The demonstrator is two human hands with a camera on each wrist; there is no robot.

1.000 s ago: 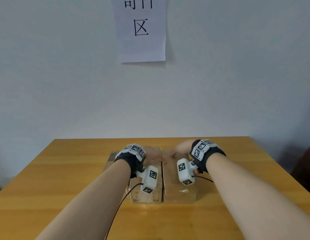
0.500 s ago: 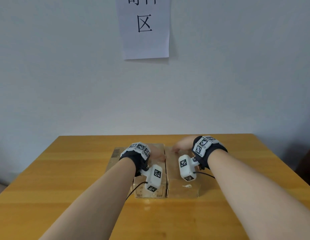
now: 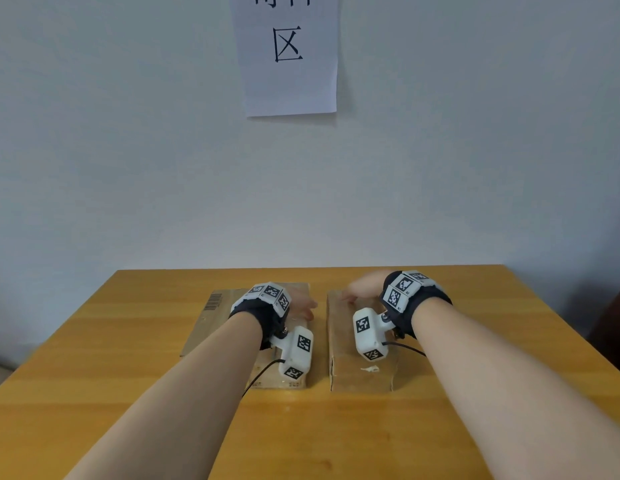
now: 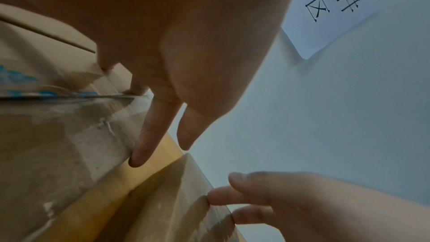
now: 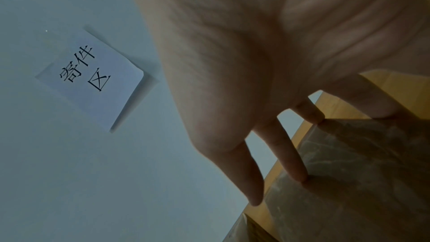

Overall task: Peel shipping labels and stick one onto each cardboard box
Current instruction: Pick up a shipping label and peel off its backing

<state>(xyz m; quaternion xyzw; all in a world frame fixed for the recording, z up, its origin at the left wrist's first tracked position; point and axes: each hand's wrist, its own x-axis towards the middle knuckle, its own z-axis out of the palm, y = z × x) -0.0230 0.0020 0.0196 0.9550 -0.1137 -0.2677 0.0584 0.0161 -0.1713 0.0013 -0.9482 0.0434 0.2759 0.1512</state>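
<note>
Two flat brown cardboard boxes lie side by side on the wooden table [image 3: 128, 393]. My left hand [image 3: 301, 304] rests on the left box [image 3: 211, 320] with fingers straight; in the left wrist view its fingertips [image 4: 139, 159] touch the box's edge [image 4: 58, 144]. My right hand [image 3: 362, 287] lies on the far end of the right box [image 3: 343, 372]; in the right wrist view its straight fingers [image 5: 295, 172] press the box top [image 5: 360, 181]. No shipping label is in view. A narrow gap of table separates the boxes.
A white paper sign [image 3: 289, 53] with black characters hangs on the pale wall behind the table. A barcode [image 3: 213, 302] is printed on the left box's far left corner. Cables run from both wrist cameras.
Both hands have slid the boxes apart sideways: the gap between them has widened. The right hand has moved slightly farther and to the right.
</note>
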